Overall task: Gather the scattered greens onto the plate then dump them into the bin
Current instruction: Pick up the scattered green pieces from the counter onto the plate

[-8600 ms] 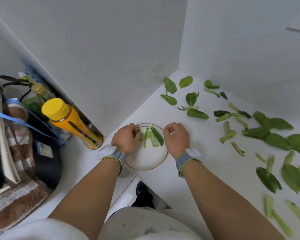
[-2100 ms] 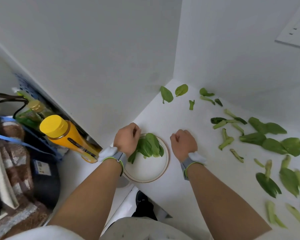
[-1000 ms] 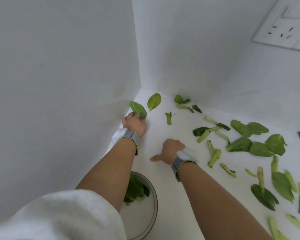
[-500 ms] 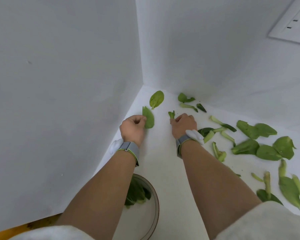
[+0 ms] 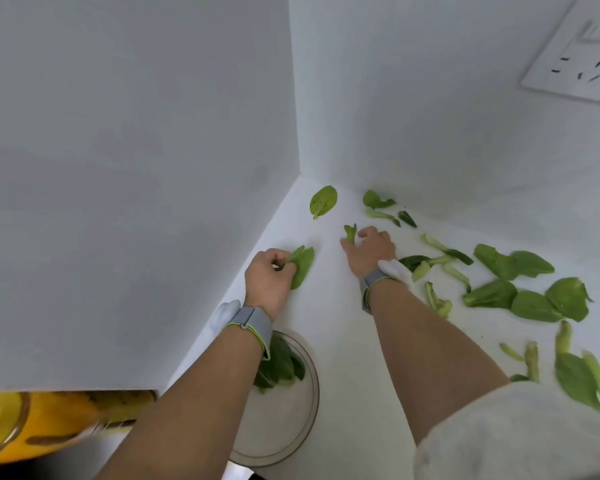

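Note:
My left hand [image 5: 269, 277] pinches a green leaf [image 5: 302, 266] near the left wall, just above the white counter. My right hand [image 5: 369, 249] pinches a small green stem piece [image 5: 350, 232] between thumb and fingers. The white plate [image 5: 291, 427] with a brown rim lies near the counter's front edge under my left forearm. A small heap of greens [image 5: 279, 367] is on the plate's far side. More loose leaves and stems [image 5: 520, 289] lie scattered over the counter to the right and in the far corner [image 5: 323, 201]. No bin is in view.
White walls close the counter at the left and the back. A wall socket [image 5: 575, 69] is at the upper right. A yellow bottle [image 5: 32, 424] shows at the bottom left, beyond the counter's end.
My left hand has drawn the leaf a little towards me. My right hand's fingers have closed on the small stem piece. The view has tilted slightly.

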